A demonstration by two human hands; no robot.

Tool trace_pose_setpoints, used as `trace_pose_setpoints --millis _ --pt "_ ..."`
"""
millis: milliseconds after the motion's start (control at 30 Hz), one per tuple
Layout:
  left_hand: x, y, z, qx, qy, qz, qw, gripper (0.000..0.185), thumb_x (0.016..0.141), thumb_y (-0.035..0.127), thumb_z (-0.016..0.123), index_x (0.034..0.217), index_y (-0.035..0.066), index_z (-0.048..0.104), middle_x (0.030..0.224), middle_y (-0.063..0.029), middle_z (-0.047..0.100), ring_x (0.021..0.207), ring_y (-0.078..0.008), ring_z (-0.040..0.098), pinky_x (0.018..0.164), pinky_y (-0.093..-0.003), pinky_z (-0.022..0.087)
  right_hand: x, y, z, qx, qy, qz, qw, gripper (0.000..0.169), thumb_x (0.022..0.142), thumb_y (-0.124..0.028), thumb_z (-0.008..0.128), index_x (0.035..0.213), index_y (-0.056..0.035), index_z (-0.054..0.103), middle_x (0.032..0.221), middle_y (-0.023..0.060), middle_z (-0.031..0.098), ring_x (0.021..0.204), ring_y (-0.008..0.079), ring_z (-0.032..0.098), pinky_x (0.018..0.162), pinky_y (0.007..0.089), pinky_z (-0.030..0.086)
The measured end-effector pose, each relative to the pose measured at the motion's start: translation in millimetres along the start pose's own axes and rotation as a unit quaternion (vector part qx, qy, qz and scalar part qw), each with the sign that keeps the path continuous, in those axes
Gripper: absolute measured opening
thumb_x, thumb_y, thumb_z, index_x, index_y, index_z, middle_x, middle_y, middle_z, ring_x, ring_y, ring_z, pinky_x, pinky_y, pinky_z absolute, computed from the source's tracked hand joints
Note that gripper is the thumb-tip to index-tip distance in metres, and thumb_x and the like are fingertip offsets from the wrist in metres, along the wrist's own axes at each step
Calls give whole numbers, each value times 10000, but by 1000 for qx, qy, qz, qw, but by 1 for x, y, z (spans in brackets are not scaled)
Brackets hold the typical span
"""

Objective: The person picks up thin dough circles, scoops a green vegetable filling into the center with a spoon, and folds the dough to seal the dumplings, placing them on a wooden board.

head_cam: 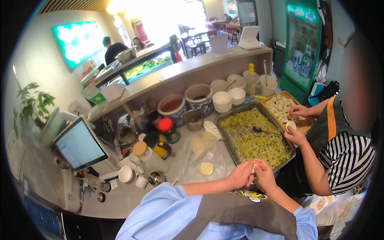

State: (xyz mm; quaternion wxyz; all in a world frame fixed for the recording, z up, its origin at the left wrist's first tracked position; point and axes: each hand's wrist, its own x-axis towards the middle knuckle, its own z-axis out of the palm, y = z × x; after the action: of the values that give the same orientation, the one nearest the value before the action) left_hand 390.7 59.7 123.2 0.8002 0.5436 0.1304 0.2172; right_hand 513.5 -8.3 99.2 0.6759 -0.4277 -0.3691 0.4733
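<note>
Both my hands meet over the near edge of a metal tray [220, 120] of chopped green filling [255, 120]. Between the fingers of my left hand [240, 177] and my right hand [265, 177] is a small dumpling [254, 168], mostly hidden by them. To the left, a round dough wrapper [207, 168] lies on a clear plastic bag [192, 174]. Farther up the bag are paler dough pieces [202, 142], blurred under the plastic. A dark spoon [257, 129] rests in the filling.
At right a co-worker's hand [295, 136] holds a wrapper [290, 126] beside a wooden tray of folded dumplings [279, 105]. Stacked white bowls [222, 101], blue-and-white crocks [198, 95] and a red-lidded jar [168, 129] stand behind. A touchscreen terminal [81, 144] is at left.
</note>
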Motion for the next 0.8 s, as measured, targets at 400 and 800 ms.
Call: trace_pose_setpoints --millis 400,800 --pt "31 24 -7 302 -194 217 908 299 854 268 463 1047 40 490 958 -150 590 735 -220 547 654 -297 432 5 -38 22 -171 -42 -189 966 406 848 -269 370 986 57 568 990 161 609 901 227 579 812 309 448" --pt "16 16 30 98 -76 204 971 298 909 176 305 878 -19 528 914 -152 579 781 -205 542 662 -299 439 7 -22 14 -92 -32 -158 983 236 829 -216 513 802 14 559 744 65 576 682 127 534 622 254 425"
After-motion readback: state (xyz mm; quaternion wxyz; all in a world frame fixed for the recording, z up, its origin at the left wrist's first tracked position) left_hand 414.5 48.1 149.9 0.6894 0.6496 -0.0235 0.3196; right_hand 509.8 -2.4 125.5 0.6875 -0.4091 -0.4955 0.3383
